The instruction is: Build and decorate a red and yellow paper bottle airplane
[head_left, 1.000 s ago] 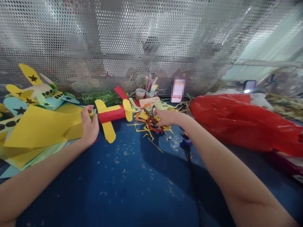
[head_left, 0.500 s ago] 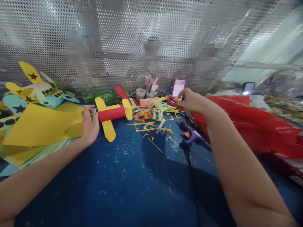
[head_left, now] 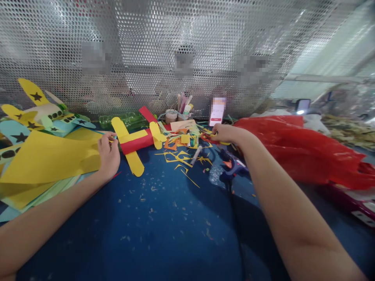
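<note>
My left hand has its fingers closed at the nose end of a toy airplane, a bottle wrapped in red paper with yellow paper wings and tail. The airplane lies tilted just above or on the blue table; I cannot tell which. My right hand reaches out beside the heap of paper scraps, its fingers closed on red-handled scissors, whose blades I cannot make out. A capped marker lies in front of the scraps.
Behind the right hand stands a lit phone. A purple glue gun with its cable lies nearer. Red plastic covers the right side. At left are yellow sheets and finished planes. A green bottle lies behind.
My right hand has come down from in front of the phone toward the scraps, with the scissors. A small yellow paper piece now lies on the heap. My left hand stays at the airplane's nose.
</note>
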{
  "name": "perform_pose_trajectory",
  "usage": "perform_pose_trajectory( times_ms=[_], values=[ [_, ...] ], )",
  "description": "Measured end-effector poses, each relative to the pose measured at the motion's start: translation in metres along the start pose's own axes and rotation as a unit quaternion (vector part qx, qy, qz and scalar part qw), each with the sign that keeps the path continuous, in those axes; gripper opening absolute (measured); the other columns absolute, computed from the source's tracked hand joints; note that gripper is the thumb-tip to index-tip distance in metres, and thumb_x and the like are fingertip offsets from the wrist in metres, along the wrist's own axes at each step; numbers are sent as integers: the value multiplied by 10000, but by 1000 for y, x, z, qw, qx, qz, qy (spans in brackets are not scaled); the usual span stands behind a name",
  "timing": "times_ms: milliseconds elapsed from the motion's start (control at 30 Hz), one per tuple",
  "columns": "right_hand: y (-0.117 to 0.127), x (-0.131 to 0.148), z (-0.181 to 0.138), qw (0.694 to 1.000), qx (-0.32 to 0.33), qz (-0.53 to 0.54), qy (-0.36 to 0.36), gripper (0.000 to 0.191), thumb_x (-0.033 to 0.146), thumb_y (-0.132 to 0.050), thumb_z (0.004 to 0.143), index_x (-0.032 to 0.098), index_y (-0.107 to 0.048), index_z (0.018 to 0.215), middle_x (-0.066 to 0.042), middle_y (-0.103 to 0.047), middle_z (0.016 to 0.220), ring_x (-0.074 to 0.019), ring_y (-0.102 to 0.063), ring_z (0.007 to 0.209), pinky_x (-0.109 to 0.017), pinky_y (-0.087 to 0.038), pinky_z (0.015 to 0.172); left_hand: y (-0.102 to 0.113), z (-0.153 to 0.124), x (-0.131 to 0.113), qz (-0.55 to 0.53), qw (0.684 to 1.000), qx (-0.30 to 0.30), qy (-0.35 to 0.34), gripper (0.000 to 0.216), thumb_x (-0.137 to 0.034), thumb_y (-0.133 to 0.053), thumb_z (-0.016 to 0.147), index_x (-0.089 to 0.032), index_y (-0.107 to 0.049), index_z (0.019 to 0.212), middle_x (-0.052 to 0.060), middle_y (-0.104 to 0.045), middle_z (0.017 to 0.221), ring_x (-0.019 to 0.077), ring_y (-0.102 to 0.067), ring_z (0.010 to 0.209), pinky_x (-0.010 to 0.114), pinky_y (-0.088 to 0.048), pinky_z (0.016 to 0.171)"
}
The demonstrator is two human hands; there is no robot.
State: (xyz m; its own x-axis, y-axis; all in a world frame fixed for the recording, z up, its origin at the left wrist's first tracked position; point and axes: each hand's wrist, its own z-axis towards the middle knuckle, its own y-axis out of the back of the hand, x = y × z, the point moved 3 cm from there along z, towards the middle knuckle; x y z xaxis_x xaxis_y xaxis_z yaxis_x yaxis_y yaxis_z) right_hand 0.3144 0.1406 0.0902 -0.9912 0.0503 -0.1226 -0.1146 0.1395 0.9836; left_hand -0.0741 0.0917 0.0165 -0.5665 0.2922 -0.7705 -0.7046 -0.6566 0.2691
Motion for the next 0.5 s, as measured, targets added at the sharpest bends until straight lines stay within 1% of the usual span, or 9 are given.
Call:
perform_pose_trajectory(
  times_ms=[100,200,267,333,400,433,500],
  values=[
    [-11,7,5,1000,17,-16,8,240,237,-714,751,125,-695,963,-111,-728,885,-243,-683,811,-290,-479,640,-1,0,1,-6,1000,4,-9,184,-155,-464,824,-212,-575,959,69,-535,931,261,-503,1006,434,-407,932],
    [-19,12,10,999,38,-22,21,174,236,-759,706,118,-717,826,-107,-721,744,-240,-685,713,-294,-480,616,-2,1,4,-7,1000,4,-13,168,-170,-463,824,-215,-577,940,75,-543,914,273,-503,1001,446,-410,918],
    [-21,13,11,999,35,-20,24,134,231,-741,721,113,-720,781,-113,-712,687,-244,-686,667,-303,-487,611,-2,1,5,-8,1000,3,-15,160,-175,-463,824,-224,-575,927,75,-548,900,277,-504,994,448,-414,906],
    [-19,16,11,1000,-9,-20,20,202,261,-652,805,88,-719,886,-167,-729,787,-289,-701,750,-347,-505,662,-2,1,6,-8,1000,5,-18,155,-180,-462,824,-232,-571,922,74,-552,900,280,-501,1001,452,-413,908],
    [-17,23,10,997,-76,-17,27,336,287,-504,904,54,-667,1081,-232,-718,982,-336,-687,925,-404,-508,760,-2,0,6,-9,1000,6,-22,149,-187,-463,828,-236,-568,922,74,-554,912,280,-498,1011,457,-409,923],
    [-18,29,9,993,-106,-13,39,388,291,-436,937,53,-617,1184,-241,-695,1090,-340,-663,1016,-417,-499,820,-2,0,6,-9,1000,6,-24,148,-189,-463,829,-238,-567,922,74,-555,916,280,-497,1013,460,-406,931],
    [-22,45,11,985,-145,-2,89,442,281,-375,964,110,-496,1354,-186,-634,1275,-297,-602,1157,-386,-465,935,-2,0,6,-7,1000,5,-25,148,-192,-463,831,-239,-567,924,71,-555,911,279,-498,1012,464,-400,943]
  ],
)
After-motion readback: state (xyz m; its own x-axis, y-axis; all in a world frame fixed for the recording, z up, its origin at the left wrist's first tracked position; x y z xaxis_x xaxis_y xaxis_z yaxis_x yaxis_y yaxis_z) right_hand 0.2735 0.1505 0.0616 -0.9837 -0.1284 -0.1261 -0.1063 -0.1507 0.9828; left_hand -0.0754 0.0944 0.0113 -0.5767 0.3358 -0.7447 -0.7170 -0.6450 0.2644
